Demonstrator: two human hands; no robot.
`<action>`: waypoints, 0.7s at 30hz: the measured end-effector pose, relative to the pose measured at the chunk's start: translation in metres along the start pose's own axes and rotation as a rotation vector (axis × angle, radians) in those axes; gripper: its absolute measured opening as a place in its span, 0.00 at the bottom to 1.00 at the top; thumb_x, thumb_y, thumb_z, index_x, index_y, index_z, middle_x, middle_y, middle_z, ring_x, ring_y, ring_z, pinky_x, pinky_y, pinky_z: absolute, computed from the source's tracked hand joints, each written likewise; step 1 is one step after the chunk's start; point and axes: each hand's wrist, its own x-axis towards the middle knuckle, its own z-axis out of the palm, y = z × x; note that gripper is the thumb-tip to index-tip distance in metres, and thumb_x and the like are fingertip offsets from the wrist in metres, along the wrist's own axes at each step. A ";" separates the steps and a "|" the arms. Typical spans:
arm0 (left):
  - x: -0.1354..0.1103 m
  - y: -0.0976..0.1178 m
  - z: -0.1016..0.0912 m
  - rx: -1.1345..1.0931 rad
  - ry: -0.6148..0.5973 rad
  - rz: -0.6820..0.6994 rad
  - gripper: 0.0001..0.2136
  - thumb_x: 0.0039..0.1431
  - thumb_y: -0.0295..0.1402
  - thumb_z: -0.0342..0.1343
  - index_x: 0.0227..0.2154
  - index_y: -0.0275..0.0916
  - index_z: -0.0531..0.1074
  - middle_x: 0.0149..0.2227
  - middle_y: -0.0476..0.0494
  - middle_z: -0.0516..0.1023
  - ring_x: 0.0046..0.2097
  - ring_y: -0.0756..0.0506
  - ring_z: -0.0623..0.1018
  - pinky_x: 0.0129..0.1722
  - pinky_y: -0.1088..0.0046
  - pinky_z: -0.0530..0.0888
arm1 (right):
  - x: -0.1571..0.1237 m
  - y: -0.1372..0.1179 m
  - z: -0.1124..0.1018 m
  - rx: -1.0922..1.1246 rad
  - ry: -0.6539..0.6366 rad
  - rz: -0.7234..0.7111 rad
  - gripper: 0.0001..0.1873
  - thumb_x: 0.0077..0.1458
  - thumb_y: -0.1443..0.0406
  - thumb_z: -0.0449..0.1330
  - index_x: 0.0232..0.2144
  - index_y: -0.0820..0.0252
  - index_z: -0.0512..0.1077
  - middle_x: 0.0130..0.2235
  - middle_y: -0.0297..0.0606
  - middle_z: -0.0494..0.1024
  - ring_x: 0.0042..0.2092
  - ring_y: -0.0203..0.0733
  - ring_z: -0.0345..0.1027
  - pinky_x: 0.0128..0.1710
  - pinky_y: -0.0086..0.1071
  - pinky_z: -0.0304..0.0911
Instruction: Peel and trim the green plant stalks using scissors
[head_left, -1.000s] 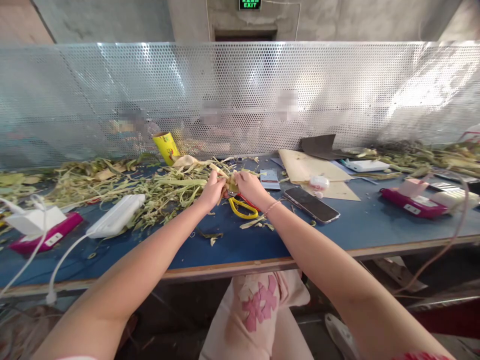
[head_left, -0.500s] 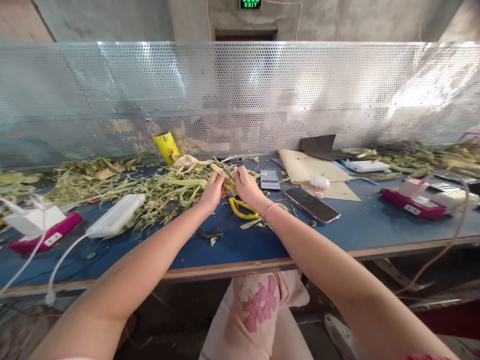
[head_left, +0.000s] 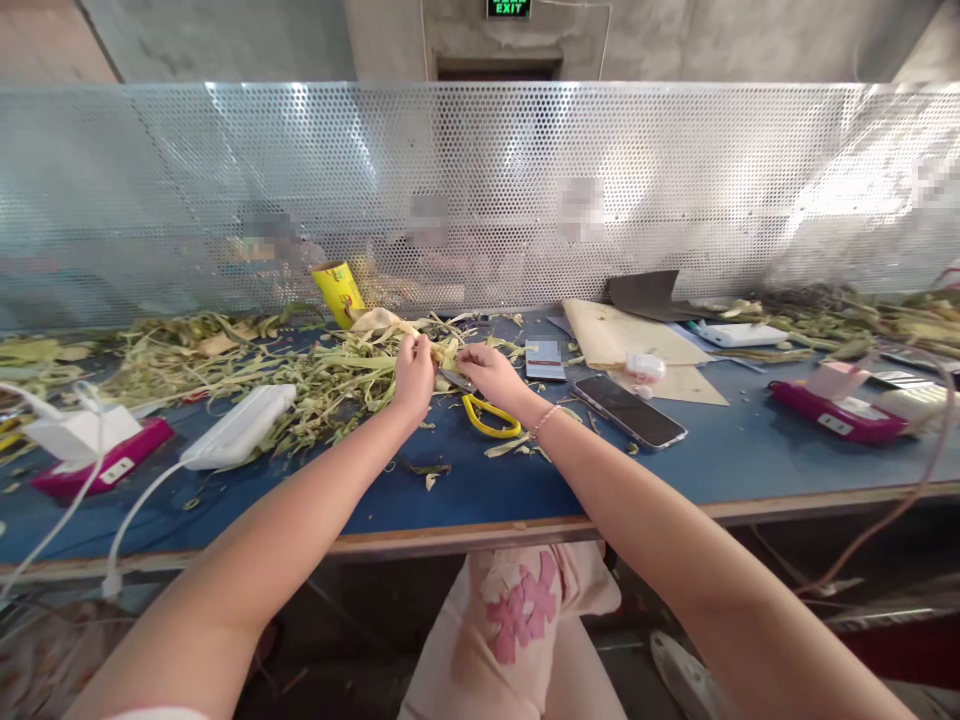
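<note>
In the head view my left hand (head_left: 415, 375) is closed, fingers pinching a pale strip of dried leaf (head_left: 437, 356) at the right edge of the plant pile. My right hand (head_left: 493, 376) sits just to its right, thumb and fingers pressed together on the other end of the strip; the exact grip is small in view. Beneath the right hand lies a pair of scissors with yellow handles (head_left: 491, 418), its dark blades pointing up and left between my hands. Dried yellow-green leaves and stalks (head_left: 330, 375) heap up beside the left hand.
Left stand a white power bank (head_left: 240, 428) on a cable and a magenta power strip (head_left: 112, 460). A yellow tube (head_left: 337, 293) leans behind the pile. Rightward lie a small card (head_left: 545, 360), a phone (head_left: 631, 412) and brown paper (head_left: 637, 335). A perforated metal screen (head_left: 480, 150) closes the back.
My hands have moved slightly apart, the left one to the left, baring the scissor blades between them. The view has shifted a little.
</note>
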 end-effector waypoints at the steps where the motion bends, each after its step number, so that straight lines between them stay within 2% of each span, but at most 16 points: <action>1: 0.001 -0.001 -0.001 0.009 0.004 -0.007 0.13 0.53 0.41 0.50 0.22 0.40 0.55 0.19 0.54 0.53 0.21 0.54 0.58 0.20 0.77 0.57 | 0.000 0.001 0.000 0.008 -0.010 -0.015 0.04 0.42 0.66 0.50 0.21 0.60 0.62 0.22 0.29 0.62 0.26 0.32 0.54 0.29 0.28 0.51; 5: 0.003 -0.001 -0.002 0.006 -0.006 -0.057 0.13 0.55 0.42 0.48 0.23 0.40 0.55 0.19 0.54 0.53 0.20 0.54 0.58 0.20 0.77 0.56 | 0.002 0.006 0.002 0.048 -0.028 -0.046 0.06 0.43 0.63 0.52 0.23 0.61 0.62 0.22 0.28 0.61 0.25 0.31 0.53 0.27 0.28 0.50; 11: -0.002 0.012 0.000 -0.078 -0.072 -0.107 0.14 0.55 0.42 0.47 0.23 0.41 0.51 0.19 0.56 0.52 0.17 0.56 0.56 0.16 0.79 0.53 | 0.001 0.003 0.004 0.118 -0.012 -0.005 0.06 0.42 0.64 0.54 0.23 0.61 0.61 0.20 0.25 0.60 0.23 0.29 0.51 0.24 0.26 0.47; 15: -0.004 0.016 -0.001 -0.094 -0.088 -0.085 0.14 0.56 0.42 0.47 0.23 0.41 0.51 0.18 0.56 0.52 0.17 0.56 0.56 0.16 0.80 0.53 | -0.001 -0.002 0.004 0.244 -0.006 0.052 0.07 0.40 0.65 0.56 0.24 0.61 0.61 0.19 0.24 0.60 0.22 0.28 0.50 0.23 0.25 0.46; 19: -0.004 0.015 -0.003 -0.051 -0.102 0.013 0.15 0.54 0.43 0.49 0.22 0.40 0.52 0.19 0.55 0.53 0.19 0.56 0.57 0.18 0.79 0.55 | -0.005 -0.007 0.000 0.469 -0.142 0.139 0.08 0.43 0.62 0.55 0.25 0.59 0.61 0.16 0.22 0.55 0.18 0.26 0.44 0.19 0.25 0.40; 21: -0.006 0.016 -0.004 -0.013 -0.116 0.067 0.16 0.54 0.44 0.50 0.21 0.40 0.53 0.20 0.54 0.54 0.21 0.55 0.58 0.19 0.79 0.57 | -0.006 -0.008 -0.001 0.561 -0.163 0.157 0.11 0.46 0.59 0.53 0.22 0.59 0.58 0.16 0.23 0.54 0.18 0.26 0.43 0.18 0.25 0.39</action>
